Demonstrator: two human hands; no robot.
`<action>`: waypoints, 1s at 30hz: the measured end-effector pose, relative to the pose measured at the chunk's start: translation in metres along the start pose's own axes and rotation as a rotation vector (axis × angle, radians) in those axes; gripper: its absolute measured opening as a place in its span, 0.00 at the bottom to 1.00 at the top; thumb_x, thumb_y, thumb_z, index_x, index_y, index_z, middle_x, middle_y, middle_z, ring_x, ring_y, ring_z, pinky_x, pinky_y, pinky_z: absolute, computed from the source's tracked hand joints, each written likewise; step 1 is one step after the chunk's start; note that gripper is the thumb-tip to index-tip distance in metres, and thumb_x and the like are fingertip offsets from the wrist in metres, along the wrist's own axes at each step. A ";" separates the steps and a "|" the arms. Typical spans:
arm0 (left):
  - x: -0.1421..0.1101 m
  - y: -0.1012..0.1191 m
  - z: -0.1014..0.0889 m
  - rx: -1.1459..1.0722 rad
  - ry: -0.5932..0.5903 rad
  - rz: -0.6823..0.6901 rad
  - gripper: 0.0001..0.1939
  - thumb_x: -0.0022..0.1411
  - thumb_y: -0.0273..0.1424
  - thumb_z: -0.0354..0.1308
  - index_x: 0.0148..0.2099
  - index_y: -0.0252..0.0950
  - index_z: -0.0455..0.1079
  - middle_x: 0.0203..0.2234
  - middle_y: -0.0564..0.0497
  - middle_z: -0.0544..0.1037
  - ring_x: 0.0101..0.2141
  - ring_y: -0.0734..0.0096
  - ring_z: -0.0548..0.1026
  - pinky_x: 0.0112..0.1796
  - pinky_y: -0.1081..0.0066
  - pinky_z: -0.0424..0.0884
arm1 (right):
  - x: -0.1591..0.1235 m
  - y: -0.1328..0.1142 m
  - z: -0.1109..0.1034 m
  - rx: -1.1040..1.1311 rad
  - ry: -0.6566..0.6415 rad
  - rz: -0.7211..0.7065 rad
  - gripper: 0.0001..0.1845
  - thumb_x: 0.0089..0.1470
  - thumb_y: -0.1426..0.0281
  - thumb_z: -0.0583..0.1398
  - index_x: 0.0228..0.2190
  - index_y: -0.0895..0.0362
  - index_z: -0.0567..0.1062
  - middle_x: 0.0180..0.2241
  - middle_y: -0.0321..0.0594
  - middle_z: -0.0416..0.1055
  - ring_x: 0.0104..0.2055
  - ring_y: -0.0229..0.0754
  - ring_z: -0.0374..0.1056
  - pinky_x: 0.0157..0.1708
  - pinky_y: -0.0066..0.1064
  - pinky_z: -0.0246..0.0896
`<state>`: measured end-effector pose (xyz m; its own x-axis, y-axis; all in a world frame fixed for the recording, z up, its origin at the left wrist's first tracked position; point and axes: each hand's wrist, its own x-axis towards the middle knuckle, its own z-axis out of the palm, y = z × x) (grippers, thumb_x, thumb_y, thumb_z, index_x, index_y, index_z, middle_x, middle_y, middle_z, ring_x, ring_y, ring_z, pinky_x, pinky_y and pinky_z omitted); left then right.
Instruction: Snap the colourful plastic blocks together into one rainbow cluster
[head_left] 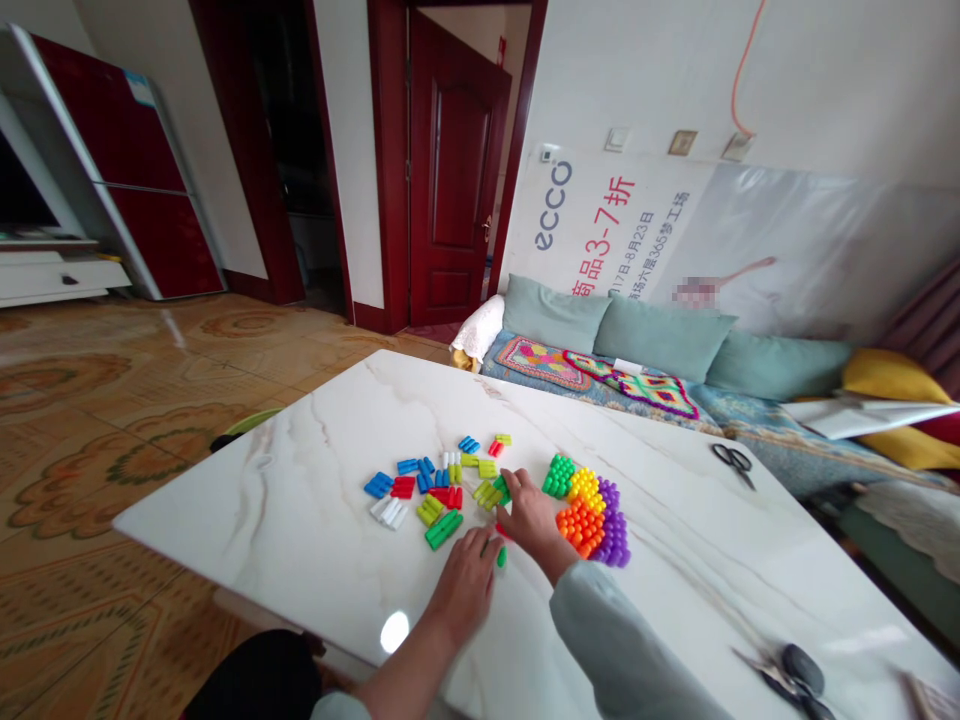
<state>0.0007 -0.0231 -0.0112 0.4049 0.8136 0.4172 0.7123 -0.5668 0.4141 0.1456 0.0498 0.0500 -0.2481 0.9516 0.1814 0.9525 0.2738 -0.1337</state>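
The white marbled table [300,480] fronts a blue sofa [742,408], scissors [733,460] by its far edge. Coloured plastic tubes [444,530] lie around its middle, beside clustered beads [581,527]. The left hand [466,572] and right hand [532,515] curl over the nearest; with fingertips partly hidden, I can't tell whether they grip; a dark-handled tool [784,684] runs out of view

Glossy, smooth white table [300,500] with marble-like veining; on it, smooth plastic-looking tubes [443,530] and shiny plastic-looking beads [581,526]. Far, matt cloth cushions [664,337]. Left, shiny tiled floor [150,400] and glossy red refrigerator [161,235].
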 end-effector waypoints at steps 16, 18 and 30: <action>-0.001 -0.009 0.010 0.132 0.126 0.042 0.30 0.53 0.16 0.44 0.59 0.31 0.60 0.61 0.39 0.62 0.62 0.56 0.57 0.56 0.52 0.62 | -0.006 -0.019 -0.008 -0.071 -0.155 -0.004 0.19 0.52 0.65 0.55 0.46 0.57 0.70 0.47 0.48 0.66 0.39 0.46 0.71 0.33 0.32 0.61; -0.001 -0.014 0.017 0.141 0.140 0.054 0.29 0.54 0.17 0.44 0.60 0.30 0.59 0.59 0.38 0.64 0.60 0.55 0.60 0.54 0.52 0.64 | -0.003 -0.020 -0.009 -0.099 -0.179 -0.025 0.18 0.51 0.65 0.56 0.44 0.58 0.70 0.46 0.48 0.67 0.39 0.46 0.71 0.33 0.32 0.62; -0.003 -0.014 0.024 0.132 0.163 0.003 0.23 0.59 0.21 0.45 0.57 0.33 0.61 0.55 0.38 0.68 0.57 0.54 0.64 0.54 0.50 0.64 | 0.007 0.000 -0.019 -0.140 -0.116 0.025 0.20 0.48 0.69 0.58 0.44 0.62 0.71 0.43 0.51 0.68 0.37 0.48 0.71 0.32 0.33 0.64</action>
<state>0.0033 -0.0144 -0.0372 0.3167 0.7739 0.5484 0.7843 -0.5388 0.3075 0.1475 0.0540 0.0701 -0.2353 0.9697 0.0654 0.9718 0.2357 0.0017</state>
